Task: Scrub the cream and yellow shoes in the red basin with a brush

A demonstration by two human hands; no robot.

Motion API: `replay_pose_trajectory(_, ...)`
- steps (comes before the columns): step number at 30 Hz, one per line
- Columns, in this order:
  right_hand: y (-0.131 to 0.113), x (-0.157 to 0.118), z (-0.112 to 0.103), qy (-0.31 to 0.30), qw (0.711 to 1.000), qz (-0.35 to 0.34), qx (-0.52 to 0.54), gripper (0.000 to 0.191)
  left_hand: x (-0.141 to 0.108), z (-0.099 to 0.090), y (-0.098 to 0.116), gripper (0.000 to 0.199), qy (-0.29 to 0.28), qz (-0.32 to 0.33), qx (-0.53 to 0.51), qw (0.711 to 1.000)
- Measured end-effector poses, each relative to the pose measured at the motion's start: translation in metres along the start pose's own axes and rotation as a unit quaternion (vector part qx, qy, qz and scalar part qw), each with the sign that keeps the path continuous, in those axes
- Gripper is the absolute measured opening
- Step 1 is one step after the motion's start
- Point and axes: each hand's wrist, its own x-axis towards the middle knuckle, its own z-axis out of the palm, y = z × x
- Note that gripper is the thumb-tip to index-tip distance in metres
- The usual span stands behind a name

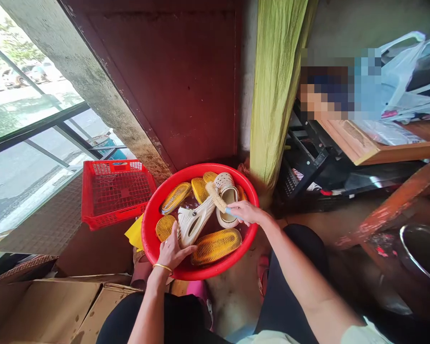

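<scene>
A round red plastic basin (200,267) sits on the floor between my knees, holding dark water. My left hand (175,253) grips a cream perforated slide sandal (191,224) at its heel end and presses it down into the basin. My right hand (245,212) is shut on a blue-handled scrub brush (215,197), whose pale bristles rest against the slide's upper. A second cream sandal (225,196) stands tilted just beyond the brush. Several yellow ribbed insoles lie around them, the largest (216,246) close to both hands. Parts of the soles are hidden under the water and the sandals.
A red plastic crate (116,191) stands left of the basin, with a yellow cloth (135,233) tucked between them. Cardboard boxes (46,310) lie at lower left. A green cloth (275,86) hangs at the wall. A black rack and a wooden table stand at right.
</scene>
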Motion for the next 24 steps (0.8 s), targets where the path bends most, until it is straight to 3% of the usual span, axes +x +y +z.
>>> replay_pose_trajectory(2, -0.002, -0.005, -0.003, -0.012, 1.000, 0.000, -0.009, 0.048, 0.004, 0.009, 0.011, 0.120, 0.012, 0.003, 0.102, 0.995)
replay_pose_trajectory(4, -0.006, -0.011, -0.005, -0.020, 1.000, 0.006, -0.023, 0.048, 0.007, 0.016, 0.019, 0.120, 0.013, 0.002, 0.133, 0.991)
replay_pose_trajectory(8, -0.011, -0.017, -0.003, -0.009, 0.998, 0.021, -0.060, 0.047, 0.009, 0.019, 0.023, 0.109, -0.002, 0.006, 0.135, 0.991)
replay_pose_trajectory(13, -0.014, -0.007, 0.009, 0.047, 0.991, 0.006, -0.127, 0.041, 0.000, 0.014, 0.016, 0.104, 0.006, -0.003, 0.121, 0.993)
replay_pose_trajectory(16, -0.018, 0.003, 0.012, 0.084, 0.992, -0.004, -0.089, 0.044, -0.005, 0.010, 0.012, 0.105, 0.037, 0.006, 0.073, 0.997)
replay_pose_trajectory(19, -0.020, 0.010, 0.014, 0.135, 0.991, -0.004, -0.020, 0.046, -0.004, 0.007, 0.007, 0.110, 0.090, 0.062, 0.004, 0.994)
replay_pose_trajectory(21, -0.019, 0.011, 0.015, 0.127, 0.992, 0.002, 0.018, 0.046, -0.001, 0.009, 0.004, 0.116, 0.120, 0.100, -0.030, 0.987)
replay_pose_trajectory(24, -0.015, 0.007, 0.018, 0.092, 0.994, 0.005, 0.053, 0.048, 0.007, 0.013, 0.001, 0.122, 0.117, 0.117, -0.034, 0.986)
